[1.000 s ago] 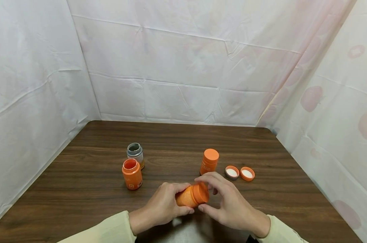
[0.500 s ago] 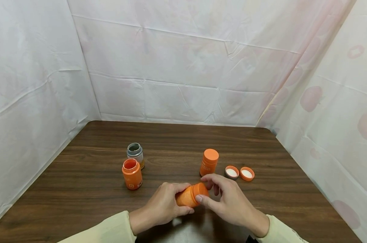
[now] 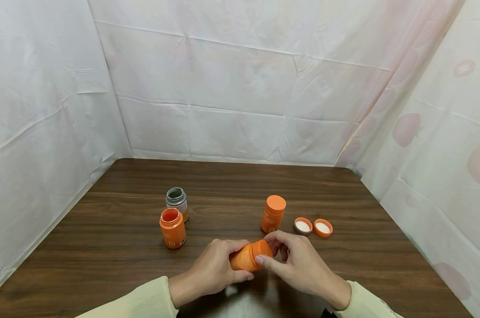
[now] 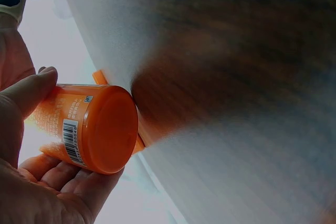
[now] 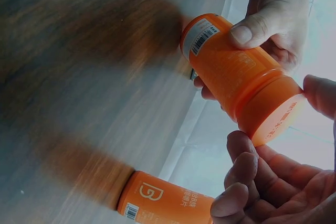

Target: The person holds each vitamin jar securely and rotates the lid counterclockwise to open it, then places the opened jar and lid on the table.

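My left hand (image 3: 217, 267) grips an orange pill bottle (image 4: 58, 121) by its body, tilted with the capped end to the right. In the left wrist view its round base and barcode label show. On that end sits an orange screw cap (image 5: 270, 108) with raised lettering on top. My right hand (image 3: 299, 265) pinches the cap's rim between thumb and fingertips, the other fingers loosely curled. Just beyond the right hand, a second orange bottle (image 3: 274, 214) stands upright with its cap on.
Two uncapped bottles stand at left, an orange one (image 3: 173, 232) and a grey one (image 3: 178, 201) behind it. Two caps with white liners, one grey-edged (image 3: 303, 226) and one orange (image 3: 323, 228), lie upturned at right. White sheeting (image 3: 240, 88) surrounds the dark wooden table (image 3: 124, 212).
The right thumb has moved up from below the cap onto its near side, and the right fingers have shifted slightly toward the person. The left hand and bottle have stayed in place.
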Tool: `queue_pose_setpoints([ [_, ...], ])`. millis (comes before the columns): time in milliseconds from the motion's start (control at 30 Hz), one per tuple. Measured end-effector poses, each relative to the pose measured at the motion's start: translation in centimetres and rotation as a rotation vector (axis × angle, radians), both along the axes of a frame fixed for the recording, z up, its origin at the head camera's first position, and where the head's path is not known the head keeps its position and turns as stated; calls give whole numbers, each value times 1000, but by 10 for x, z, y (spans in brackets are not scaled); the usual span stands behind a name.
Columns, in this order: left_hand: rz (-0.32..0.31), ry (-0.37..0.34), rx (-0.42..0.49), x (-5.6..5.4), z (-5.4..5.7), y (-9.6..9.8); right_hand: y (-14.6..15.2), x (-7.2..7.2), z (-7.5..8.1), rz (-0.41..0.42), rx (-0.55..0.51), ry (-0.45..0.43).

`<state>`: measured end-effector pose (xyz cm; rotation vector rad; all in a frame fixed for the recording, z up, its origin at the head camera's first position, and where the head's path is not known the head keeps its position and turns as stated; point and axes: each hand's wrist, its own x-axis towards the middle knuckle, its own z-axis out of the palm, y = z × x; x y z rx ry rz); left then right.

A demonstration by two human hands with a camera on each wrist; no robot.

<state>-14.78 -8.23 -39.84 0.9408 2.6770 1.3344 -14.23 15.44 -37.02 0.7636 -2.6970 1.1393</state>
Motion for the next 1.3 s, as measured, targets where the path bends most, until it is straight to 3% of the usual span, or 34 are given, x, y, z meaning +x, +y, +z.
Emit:
queue_pose_setpoints([
  [133, -1, 4, 1, 0, 0, 0, 0, 0, 0, 5, 4, 14],
  [367, 7, -8, -7, 0, 1, 0, 2, 1, 0, 90, -20, 135],
  [700, 9, 7, -11, -1, 0, 0, 5, 1, 0, 188, -61, 202],
  [900, 10, 11, -19, -1, -2, 0, 5, -1, 2, 254, -82, 207],
  [1300, 12, 16, -22, -1, -2, 0, 5, -1, 0, 274, -88, 226],
])
